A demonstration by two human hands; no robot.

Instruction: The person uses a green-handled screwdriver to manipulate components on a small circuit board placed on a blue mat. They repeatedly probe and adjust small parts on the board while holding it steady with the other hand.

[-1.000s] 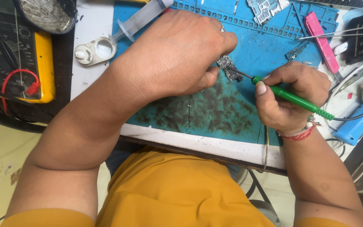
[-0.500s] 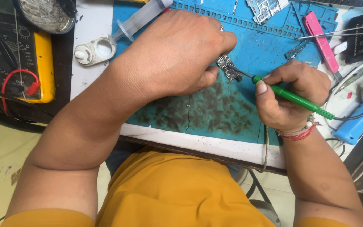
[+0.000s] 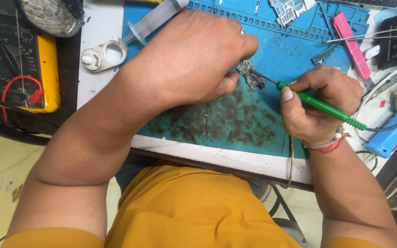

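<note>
Your left hand [image 3: 194, 59] is closed in a pinch, thumb and fingers pressing a small circuit board [image 3: 250, 73] down against the blue mat [image 3: 235, 119], near the mat's middle. Your right hand [image 3: 315, 105] is closed around a green screwdriver [image 3: 327, 108], held like a pen, its thin metal tip touching the board's right end.

The board looks light, thin and stiff, and probably fragile: hold it by its edges, away from the tiny parts on its face, and press only gently, since it could skid on the mat or crack under the tip.

Around the hands, the mat is stained dark in front of you. A clear syringe [image 3: 155, 20] lies at the mat's upper left, with a white plastic ring piece [image 3: 104, 55] just beside it on the desk [image 3: 226, 158]. Further left sits a yellow multimeter [image 3: 47, 73] with a red lead. To the upper right lie a pink tool [image 3: 350, 43], tweezers [image 3: 368, 34] and another board [image 3: 290, 9]; a blue-handled tool [image 3: 391, 138] rests at the right edge.
</note>
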